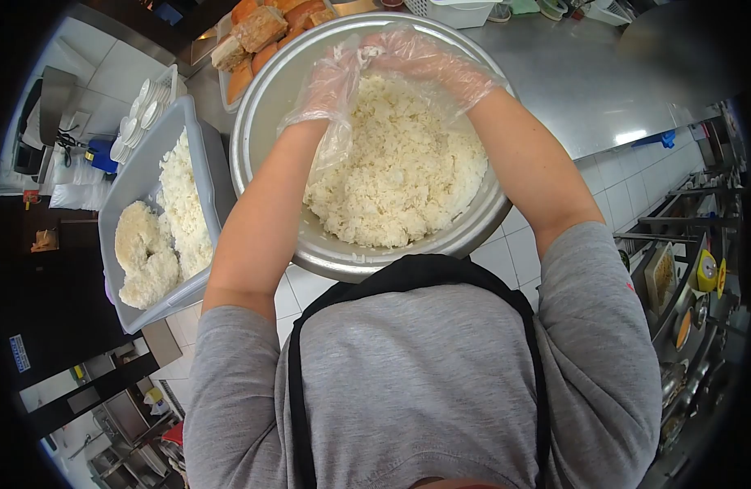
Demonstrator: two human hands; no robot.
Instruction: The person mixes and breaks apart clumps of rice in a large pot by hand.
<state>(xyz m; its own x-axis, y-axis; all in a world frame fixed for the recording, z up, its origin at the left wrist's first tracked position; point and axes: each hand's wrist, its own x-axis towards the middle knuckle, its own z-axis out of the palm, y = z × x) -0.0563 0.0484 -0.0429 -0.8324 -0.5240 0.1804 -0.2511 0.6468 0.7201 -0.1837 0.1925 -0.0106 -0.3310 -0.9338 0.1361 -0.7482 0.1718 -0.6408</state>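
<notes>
A large round metal bowl [253,122] in front of me holds a loose mound of cooked white rice [396,175]. Over its far side my left hand [336,77] and my right hand [428,67] meet, both in clear plastic gloves. The fingers of both hands are curled in and pressed together, with a small white clump of rice showing where they meet. Crinkled plastic hides most of the fingers and how much rice is between them. My left glove's loose cuff hangs down near the rice.
On the left stands a grey plastic tub [198,155] with more rice [184,212] in it. Bread pieces [261,33] lie in a tray behind the bowl. A steel counter [555,81] extends right, with a white basket [457,12] at the back. Stacked white dishes [143,114] stand beyond the tub.
</notes>
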